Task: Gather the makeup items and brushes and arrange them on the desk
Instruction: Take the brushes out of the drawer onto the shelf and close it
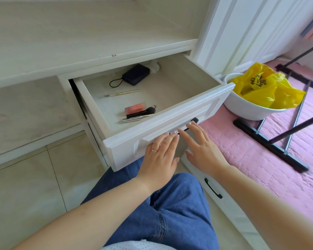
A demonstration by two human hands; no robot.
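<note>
Your left hand (159,156) lies flat on the front panel of the open drawer (170,112), fingers straight and holding nothing; your right hand (201,147) hovers just beside it near the black handle (192,123), fingers spread and empty. The makeup sits inside, near the drawer's front edge: a pink compact (135,108), a dark-headed brush (141,112) and a silver stick (131,120) lying close together, with a slim pale brush (122,93) further back and a dark pouch (135,74) at the rear left corner. The risk, as it looks: press that panel and the drawer slides shut on your task, or the loose items roll backward. Nothing has reached the desk (61,33) yet.
</note>
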